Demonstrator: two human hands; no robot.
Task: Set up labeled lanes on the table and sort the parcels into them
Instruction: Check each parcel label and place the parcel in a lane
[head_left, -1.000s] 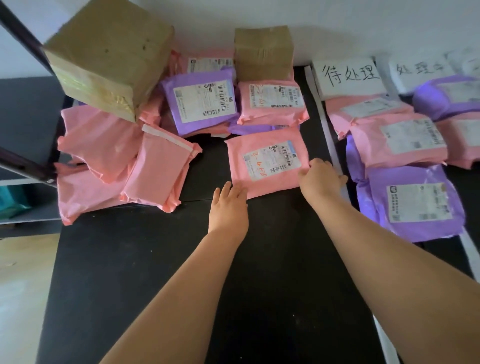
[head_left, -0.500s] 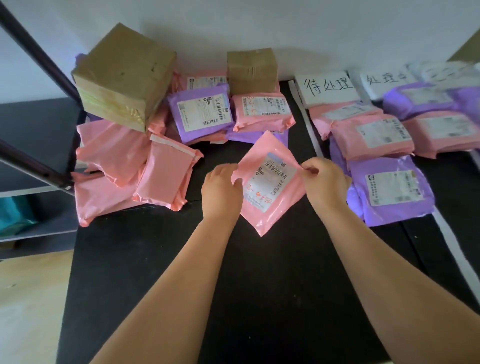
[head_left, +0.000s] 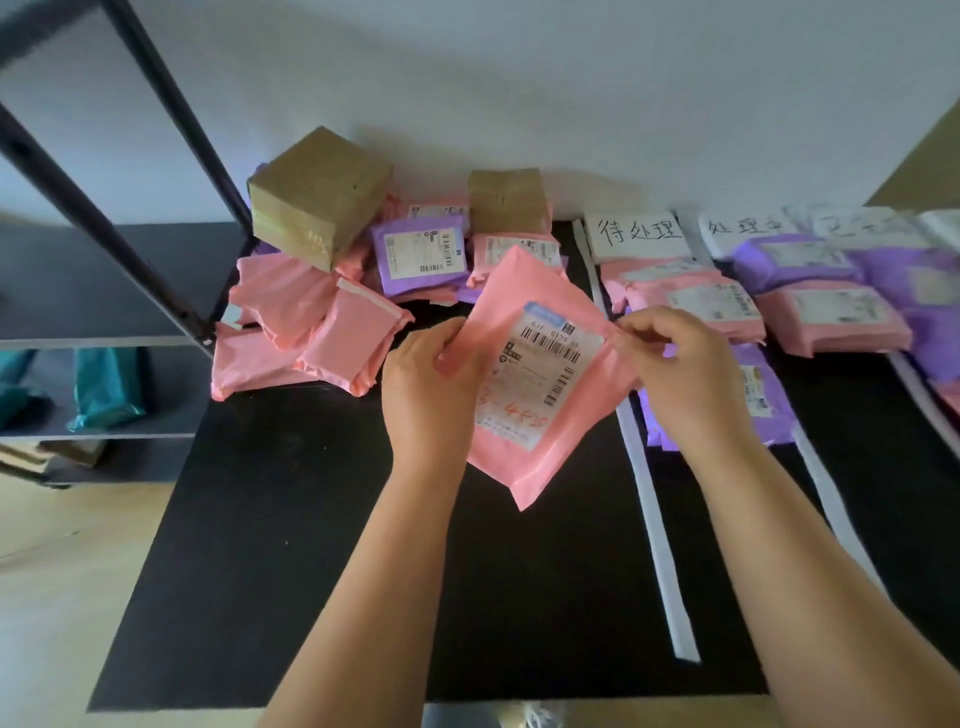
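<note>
**Clerk:** Item one, the pink parcel (head_left: 545, 374). Where is it sitting?

**Checker:** It is being held tilted over the black table (head_left: 311, 545), near the middle of the view. Its printed label is facing up, with red handwriting across the lower part.

**Clerk:** Hands?

**Checker:** The left hand (head_left: 431, 384) is gripping the parcel's 9 o'clock edge, fingers curled round it. The right hand (head_left: 680, 374) is pinching the 3 o'clock edge between thumb and fingers.

**Clerk:** Item two, unsorted stock?

**Checker:** A heap of pink mailers (head_left: 311, 332) is lying at 10 o'clock from the held parcel. A large cardboard box (head_left: 322, 195) is resting on the heap at 11 o'clock. A purple mailer (head_left: 421, 254) and a small cardboard box (head_left: 506, 200) are lying toward 12 o'clock.

**Clerk:** Item three, lanes?

**Checker:** A white tape strip (head_left: 660, 530) is running from 1 o'clock down to 5 o'clock. Beyond it, a handwritten card (head_left: 639, 234) is standing at 1 o'clock by the wall, and pink lane parcels (head_left: 696, 306) are lying just below the card. A purple lane parcel (head_left: 763, 400) is showing at 3 o'clock, partly hidden by the right hand.
</note>
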